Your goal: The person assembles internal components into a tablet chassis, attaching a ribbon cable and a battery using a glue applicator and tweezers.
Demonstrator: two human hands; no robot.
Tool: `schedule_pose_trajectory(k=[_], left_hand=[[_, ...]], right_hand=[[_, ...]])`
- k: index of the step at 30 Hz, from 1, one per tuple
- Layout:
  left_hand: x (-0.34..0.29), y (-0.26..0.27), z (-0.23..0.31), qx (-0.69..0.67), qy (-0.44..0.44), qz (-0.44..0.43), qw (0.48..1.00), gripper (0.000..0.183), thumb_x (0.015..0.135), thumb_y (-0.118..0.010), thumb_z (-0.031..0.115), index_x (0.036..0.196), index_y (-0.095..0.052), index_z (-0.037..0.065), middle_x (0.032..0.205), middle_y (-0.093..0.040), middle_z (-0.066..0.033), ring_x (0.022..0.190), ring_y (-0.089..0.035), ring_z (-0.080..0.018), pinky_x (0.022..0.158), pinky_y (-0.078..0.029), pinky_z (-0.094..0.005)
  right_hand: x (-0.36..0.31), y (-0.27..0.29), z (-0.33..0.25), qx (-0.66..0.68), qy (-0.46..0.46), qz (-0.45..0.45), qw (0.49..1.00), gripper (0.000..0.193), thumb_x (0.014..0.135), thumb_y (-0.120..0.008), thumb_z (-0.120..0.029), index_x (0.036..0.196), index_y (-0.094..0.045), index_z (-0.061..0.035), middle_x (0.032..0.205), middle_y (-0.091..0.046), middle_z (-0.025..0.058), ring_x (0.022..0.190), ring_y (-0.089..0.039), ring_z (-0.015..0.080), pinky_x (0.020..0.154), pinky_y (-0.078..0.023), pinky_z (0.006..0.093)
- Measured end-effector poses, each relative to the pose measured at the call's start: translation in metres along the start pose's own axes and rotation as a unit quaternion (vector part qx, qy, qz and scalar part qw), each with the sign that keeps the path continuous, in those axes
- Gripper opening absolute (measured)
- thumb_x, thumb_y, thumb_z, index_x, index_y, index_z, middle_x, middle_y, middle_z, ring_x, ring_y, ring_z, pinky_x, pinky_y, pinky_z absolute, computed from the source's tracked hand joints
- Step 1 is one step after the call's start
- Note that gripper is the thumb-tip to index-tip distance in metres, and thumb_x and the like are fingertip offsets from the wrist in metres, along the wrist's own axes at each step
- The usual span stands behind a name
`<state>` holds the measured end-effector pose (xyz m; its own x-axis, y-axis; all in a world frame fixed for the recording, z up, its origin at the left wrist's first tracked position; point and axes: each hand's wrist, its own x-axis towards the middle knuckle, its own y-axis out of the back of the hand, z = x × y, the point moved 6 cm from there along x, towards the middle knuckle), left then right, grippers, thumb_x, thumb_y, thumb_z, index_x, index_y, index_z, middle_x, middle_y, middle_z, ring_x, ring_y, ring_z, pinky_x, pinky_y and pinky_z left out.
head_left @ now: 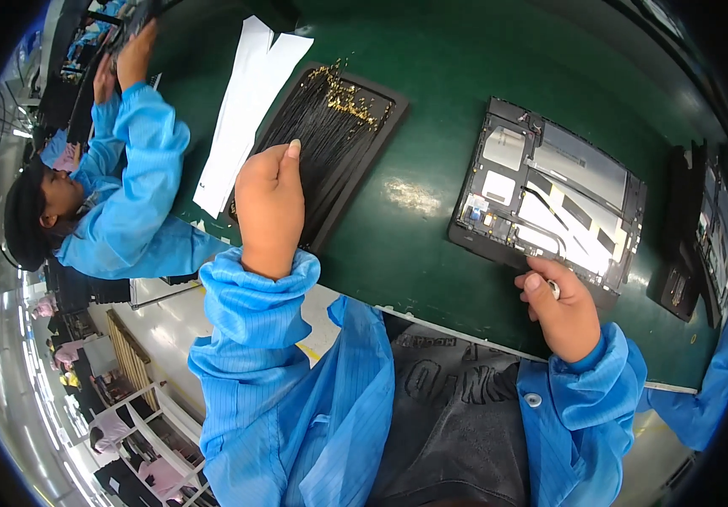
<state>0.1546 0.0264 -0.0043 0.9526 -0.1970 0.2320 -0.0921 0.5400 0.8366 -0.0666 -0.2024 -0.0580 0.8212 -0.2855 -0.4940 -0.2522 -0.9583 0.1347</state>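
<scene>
Opened flat device [550, 198], one, innards exposed, just beyond the right hand [565, 308]; that hand's thumb and fingers bent together at the near edge, any pinch on a part cannot be told
Black cables [309, 131], gold-ended, many, in a dark tray [394, 112], beneath and beyond the left hand [271, 198]; that hand curled, contents hidden
White sheet [246, 110], left of the left grip
Green table [432, 279], under both

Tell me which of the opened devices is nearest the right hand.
The opened device lying just beyond the right hand; the one at the picture's far right is well apart from that hand.
</scene>
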Motion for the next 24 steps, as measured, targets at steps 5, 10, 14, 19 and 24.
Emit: schedule_pose_trajectory(k=[5, 10, 14, 19, 24], left_hand=[[-0.030, 0.013, 0.053, 0.050, -0.252, 0.068, 0.964, 0.012, 0.075, -0.054, 0.007, 0.082, -0.054, -0.003, 0.073, -0.055, -0.0158, 0.068, -0.052, -0.0287, 0.063, -0.042, -0.0316], [-0.074, 0.021, 0.106, 0.029, -0.386, 0.068, 0.919, 0.023, 0.062, -0.061, -0.006, 0.082, -0.050, -0.002, 0.076, -0.054, -0.0135, 0.071, -0.052, -0.0307, 0.069, -0.044, -0.0372], [-0.091, 0.009, 0.125, -0.029, -0.453, -0.003, 0.891, 0.029, 0.057, -0.062, -0.007, 0.082, -0.050, -0.001, 0.076, -0.052, -0.0118, 0.069, -0.053, -0.0282, 0.061, -0.045, -0.0337], [-0.100, -0.014, 0.133, -0.045, -0.434, -0.102, 0.894, 0.027, 0.059, -0.060, -0.008, 0.084, -0.049, -0.001, 0.079, -0.054, -0.0141, 0.072, -0.053, -0.0303, 0.063, -0.043, -0.0351], [-0.110, -0.030, 0.133, -0.033, -0.430, -0.153, 0.889, 0.027, 0.060, -0.061, -0.005, 0.084, -0.049, 0.000, 0.079, -0.054, -0.0131, 0.068, -0.052, -0.0293, 0.059, -0.043, -0.0351]], right_hand=[[-0.001, 0.006, -0.020, 0.121, -0.017, 0.037, 0.992, 0.043, 0.080, -0.052, -0.026, 0.113, -0.042, 0.0000, 0.084, -0.055, 0.0060, 0.069, -0.046, 0.0062, 0.059, -0.039, 0.0190], [0.018, -0.008, -0.056, 0.090, 0.143, -0.035, 0.985, 0.046, 0.083, -0.045, -0.026, 0.121, -0.032, -0.0042, 0.093, -0.054, 0.0062, 0.070, -0.047, 0.0088, 0.055, -0.039, 0.0199], [0.012, -0.006, -0.060, 0.040, 0.103, -0.047, 0.993, 0.037, 0.081, -0.050, -0.024, 0.110, -0.045, -0.0028, 0.088, -0.055, 0.0029, 0.064, -0.045, 0.0062, 0.056, -0.038, 0.0186], [0.003, 0.012, -0.030, 0.063, 0.095, -0.014, 0.993, 0.025, 0.080, -0.052, -0.021, 0.096, -0.055, -0.0024, 0.082, -0.056, 0.0022, 0.066, -0.047, 0.0063, 0.060, -0.040, 0.0195], [-0.005, 0.017, -0.013, -0.006, 0.071, -0.062, 0.996, 0.026, 0.079, -0.053, -0.022, 0.092, -0.056, -0.0007, 0.080, -0.057, 0.0057, 0.076, -0.052, 0.0128, 0.069, -0.041, 0.0239]])
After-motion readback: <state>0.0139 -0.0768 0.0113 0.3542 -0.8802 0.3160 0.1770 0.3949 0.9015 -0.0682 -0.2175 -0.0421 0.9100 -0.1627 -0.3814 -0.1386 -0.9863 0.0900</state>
